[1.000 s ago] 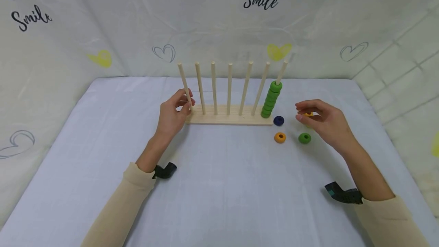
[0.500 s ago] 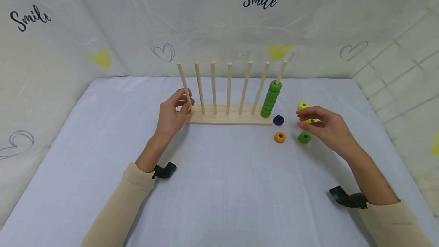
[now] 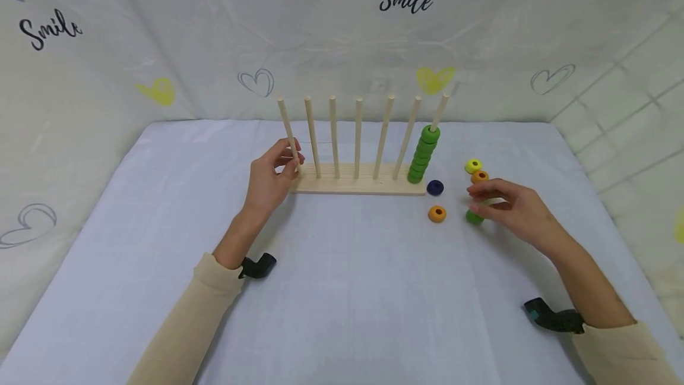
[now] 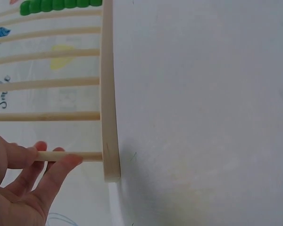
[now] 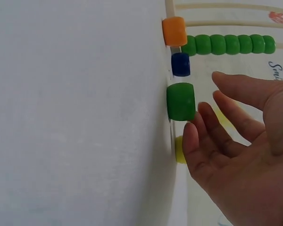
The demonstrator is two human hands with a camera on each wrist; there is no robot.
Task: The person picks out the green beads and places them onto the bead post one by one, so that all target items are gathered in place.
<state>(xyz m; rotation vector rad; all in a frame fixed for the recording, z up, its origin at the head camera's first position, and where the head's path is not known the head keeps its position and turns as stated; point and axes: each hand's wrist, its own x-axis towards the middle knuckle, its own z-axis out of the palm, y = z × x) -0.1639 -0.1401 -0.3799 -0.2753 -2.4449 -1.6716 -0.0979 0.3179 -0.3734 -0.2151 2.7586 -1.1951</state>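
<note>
My left hand grips the leftmost wooden peg of a peg rack; thumb and fingers lie around that peg in the left wrist view. Over a loose green bead hovers my right hand, partly covering it. In the right wrist view the green bead stands just beyond the fingertips, and the right hand has thumb and fingers spread apart, holding nothing. A stack of green beads fills most of the rightmost peg.
Right of the rack lie a dark blue bead and an orange bead. Behind the right hand are another orange bead and a yellow bead. A printed curtain hangs behind the white-covered table.
My right hand has come nearer and a little rightward, from over the yellow and orange beads to the loose green one. The left hand keeps its grip on the peg.
</note>
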